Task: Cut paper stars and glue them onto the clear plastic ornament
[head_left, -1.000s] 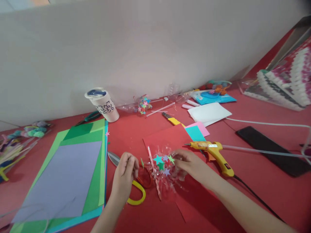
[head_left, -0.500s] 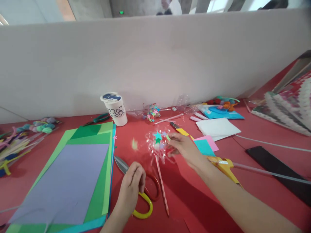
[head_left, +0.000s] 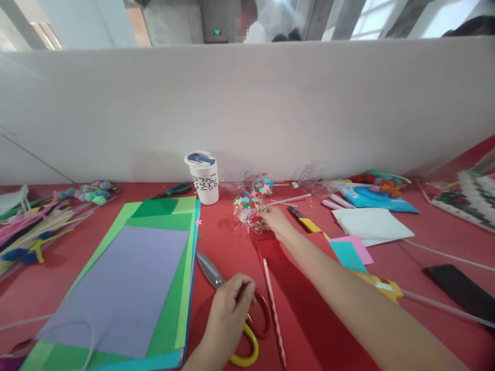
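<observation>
My right hand (head_left: 270, 220) is stretched far forward and pinches a crinkled clear-plastic bundle covered in small coloured stars (head_left: 246, 207), just above the red table. A second star bundle (head_left: 261, 185) lies behind it near the wall. My left hand (head_left: 232, 304) rests closed over the red and yellow handles of the scissors (head_left: 247, 324), whose blades point away to the left. A thin pink striped stick (head_left: 274, 309) lies on a red sheet (head_left: 305, 309) between my arms.
A stack of green, lilac and blue paper sheets (head_left: 131, 278) lies left. A white cup (head_left: 204, 178) stands by the partition. Pipe cleaners and pom-poms (head_left: 34, 226) fill the far left. A utility knife (head_left: 307, 221), white paper (head_left: 369, 222), yellow glue gun (head_left: 381, 286) and black phone (head_left: 462, 293) lie right.
My right hand has carried the star bundle forward, away from me, towards the wall. The pink stick now lies on the red sheet. My left hand stays on the scissors' handles.
</observation>
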`<state>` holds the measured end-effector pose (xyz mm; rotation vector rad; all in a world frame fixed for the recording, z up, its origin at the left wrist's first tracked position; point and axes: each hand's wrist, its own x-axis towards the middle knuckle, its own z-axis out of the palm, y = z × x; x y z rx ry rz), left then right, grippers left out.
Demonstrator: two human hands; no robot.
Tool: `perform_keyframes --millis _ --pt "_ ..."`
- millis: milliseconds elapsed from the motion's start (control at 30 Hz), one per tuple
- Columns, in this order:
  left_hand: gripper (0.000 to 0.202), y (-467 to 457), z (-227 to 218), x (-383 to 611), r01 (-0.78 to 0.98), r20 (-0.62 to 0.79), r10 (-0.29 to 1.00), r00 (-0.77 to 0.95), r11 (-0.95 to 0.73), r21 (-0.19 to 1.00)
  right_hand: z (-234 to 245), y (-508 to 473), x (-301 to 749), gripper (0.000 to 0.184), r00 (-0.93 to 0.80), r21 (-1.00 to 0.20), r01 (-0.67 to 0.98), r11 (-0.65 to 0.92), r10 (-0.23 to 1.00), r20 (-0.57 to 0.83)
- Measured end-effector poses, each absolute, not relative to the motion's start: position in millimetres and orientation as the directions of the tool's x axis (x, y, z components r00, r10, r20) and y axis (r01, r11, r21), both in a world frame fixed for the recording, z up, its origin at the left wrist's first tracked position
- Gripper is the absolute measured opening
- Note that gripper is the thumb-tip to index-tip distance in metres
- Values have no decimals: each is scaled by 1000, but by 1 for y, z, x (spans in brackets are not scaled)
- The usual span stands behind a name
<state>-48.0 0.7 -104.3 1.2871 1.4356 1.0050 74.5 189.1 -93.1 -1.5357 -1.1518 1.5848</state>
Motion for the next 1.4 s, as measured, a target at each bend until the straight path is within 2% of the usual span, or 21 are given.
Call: perform_keyframes --millis 333,533,600,767,800,867,900,967,1000,1067,1133,1267,1400 --pt "38 1 -107 -48 452 -24 1000 1 21 892 -87 192 83 30 -139 -934 285 -215 955 -262" --pt "27 -3 -103 -46 529 5 997 71 -42 848 -75 185 93 28 -87 -912 407 -49 992 -92" --pt "30 -5 -103 -45 551 5 994 111 -66 832 -71 175 102 26 -59 -891 453 -21 997 -54" --pt "41 -9 -105 -40 571 -5 964 267 -154 807 -70 138 126 14 -138 -854 519 -32 983 -122" --pt "38 -10 -104 -38 568 -5 955 297 -172 805 -70 130 129 13 -166 -855 518 -32 976 -137" --pt "19 -14 -101 -35 562 -4 943 333 -195 803 -72 114 131 13 -228 -866 499 -27 960 -162" --pt "12 -15 -100 -33 561 2 941 337 -203 803 -73 107 130 14 -262 -874 485 -26 949 -173" --pt "27 -18 -97 -32 561 26 946 323 -214 800 -74 94 127 16 -328 -886 464 -24 924 -197" --pt "27 -18 -96 -31 565 42 951 306 -217 796 -75 89 124 19 -356 -887 461 -23 911 -209" --pt "17 -19 -95 -33 575 70 962 265 -216 789 -77 84 119 24 -381 -878 479 -12 898 -220" --pt "15 -18 -96 -35 580 87 970 225 -206 788 -79 85 112 28 -348 -857 515 6 915 -203" --pt "17 -17 -100 -37 568 129 976 178 -209 796 -84 107 92 18 -203 -842 539 28 974 -97" --pt "17 -17 -102 -38 557 156 974 167 -223 800 -90 137 66 33 -109 -883 469 -20 991 -80"
